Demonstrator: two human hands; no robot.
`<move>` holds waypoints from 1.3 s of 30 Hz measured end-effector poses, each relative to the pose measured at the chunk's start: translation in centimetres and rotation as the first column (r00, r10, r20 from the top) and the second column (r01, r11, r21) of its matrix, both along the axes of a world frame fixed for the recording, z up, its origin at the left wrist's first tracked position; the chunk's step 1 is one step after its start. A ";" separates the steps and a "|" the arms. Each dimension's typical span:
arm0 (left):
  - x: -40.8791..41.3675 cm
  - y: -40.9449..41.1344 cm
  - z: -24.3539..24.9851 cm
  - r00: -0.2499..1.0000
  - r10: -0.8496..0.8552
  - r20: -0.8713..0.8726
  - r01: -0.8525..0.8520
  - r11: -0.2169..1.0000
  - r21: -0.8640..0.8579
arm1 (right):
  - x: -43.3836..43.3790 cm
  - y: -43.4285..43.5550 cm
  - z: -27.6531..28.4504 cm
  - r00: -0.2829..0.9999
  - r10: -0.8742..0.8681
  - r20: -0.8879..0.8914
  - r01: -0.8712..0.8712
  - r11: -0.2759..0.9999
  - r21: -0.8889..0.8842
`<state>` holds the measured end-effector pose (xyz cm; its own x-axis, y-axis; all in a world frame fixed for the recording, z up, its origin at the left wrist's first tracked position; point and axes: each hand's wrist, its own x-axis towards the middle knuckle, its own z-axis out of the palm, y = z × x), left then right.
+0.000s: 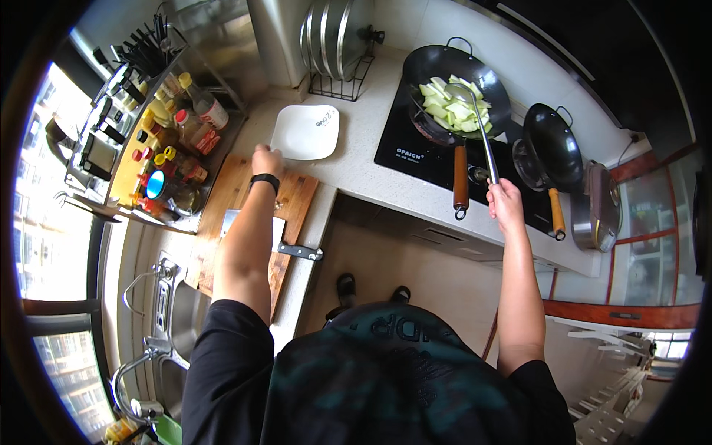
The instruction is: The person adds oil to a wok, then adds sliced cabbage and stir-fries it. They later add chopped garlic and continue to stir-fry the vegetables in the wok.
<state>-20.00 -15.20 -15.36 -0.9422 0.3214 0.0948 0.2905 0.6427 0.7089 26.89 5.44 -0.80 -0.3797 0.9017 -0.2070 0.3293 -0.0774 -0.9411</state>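
Note:
My right hand (pixel 505 201) grips the handle of a long metal ladle (pixel 485 133). The ladle's bowl lies among pale green sliced vegetable pieces (pixel 449 108) in a black wok (pixel 492 72) with a wooden handle, on the black cooktop (pixel 409 150). My left hand (pixel 268 162) is over the far end of the wooden cutting board (pixel 300 194), just beside a white square plate (pixel 306 133); its fingers are blurred, and whether it holds anything small cannot be told. Under my left forearm lies a cleaver (pixel 280 229) with a black handle, partly hidden.
Left of the board, a rack holds sauce bottles (pixel 192 133) and knives. Pot lids (pixel 334 41) stand in a wire rack behind the plate. A second wok (pixel 550 147) and a lidded metal pan (pixel 598 206) are at the right. The sink (pixel 186 317) is at lower left.

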 end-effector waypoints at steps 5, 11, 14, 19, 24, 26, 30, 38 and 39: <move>7.7 0.9 1.8 0.855 -0.512 -0.085 0.387 0.738 -0.553 | 0.5 0.7 -0.9 1.000 0.004 -0.022 -0.005 1.000 -0.024; 8.4 3.3 0.2 0.896 -0.434 -0.096 0.262 0.690 -0.675 | 0.6 2.0 -0.2 0.997 0.057 -0.049 -0.060 0.996 -0.065; 7.8 3.8 -0.3 0.896 -0.428 -0.114 0.262 0.718 -0.644 | 0.6 2.3 0.0 0.996 0.060 -0.066 -0.066 0.994 -0.087; 7.4 3.5 -0.3 0.883 -0.453 -0.125 0.296 0.742 -0.601 | 0.9 3.2 -0.6 0.995 0.090 -0.043 -0.093 0.994 -0.057; 8.0 -1.7 2.6 0.883 -0.360 -0.302 0.222 0.886 -0.407 | 1.7 4.1 -3.4 0.970 0.090 0.228 -0.129 0.979 0.159; 7.3 -5.0 3.0 0.877 -0.315 -0.363 0.147 0.895 -0.422 | 1.6 4.1 -3.8 0.957 0.089 0.276 -0.142 0.974 0.178; 8.5 -7.8 4.3 0.896 -0.305 -0.322 0.086 0.831 -0.549 | 0.4 3.3 -2.6 0.960 0.141 0.241 -0.169 0.981 0.100; 25.4 5.2 12.0 0.517 -0.585 0.625 0.361 0.811 0.461 | -0.2 4.2 -5.4 0.913 0.219 0.345 -0.289 0.942 0.168; 27.2 6.5 11.8 0.366 -0.601 0.711 0.283 0.799 0.530 | -0.5 3.6 -4.5 0.906 0.224 0.359 -0.309 0.930 0.199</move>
